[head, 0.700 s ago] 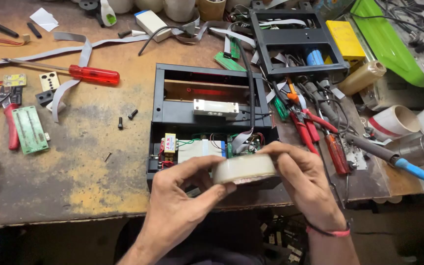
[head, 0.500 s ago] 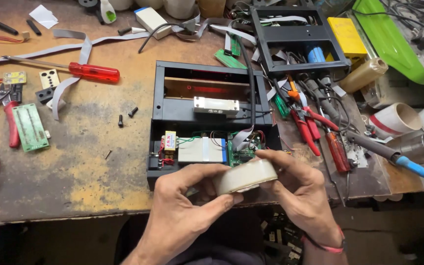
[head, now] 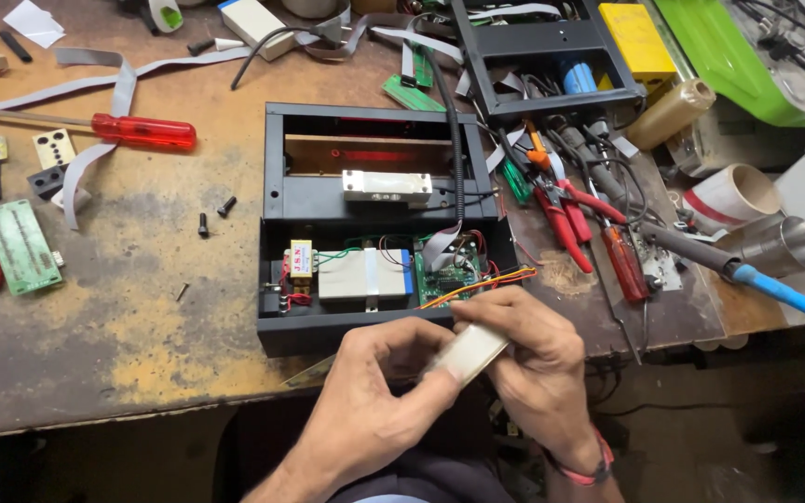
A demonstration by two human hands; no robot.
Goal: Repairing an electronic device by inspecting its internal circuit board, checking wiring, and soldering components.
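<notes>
Both my hands hold a roll of pale tape (head: 470,352) at the near edge of the workbench. My left hand (head: 379,391) grips it from the left, thumb and fingers around its side. My right hand (head: 531,359) covers its right side and top. Just beyond them lies an opened black device case (head: 277,279) with a green circuit board (head: 449,270), a grey block (head: 363,278), a small transformer (head: 300,263) and coloured wires (head: 477,284) inside. A metal bar (head: 387,186) sits across the case's upper half.
A red-handled screwdriver (head: 142,130) and a green board (head: 19,247) lie to the left, with loose black screws (head: 214,214) between. Red pliers (head: 566,219), a screwdriver and a blue-handled soldering iron (head: 784,289) crowd the right. A black tray (head: 538,56) is behind.
The tape roll has tilted edge-on and dropped closer to me. My hands have closed tighter around it. The camera view has shifted lower over the bench.
</notes>
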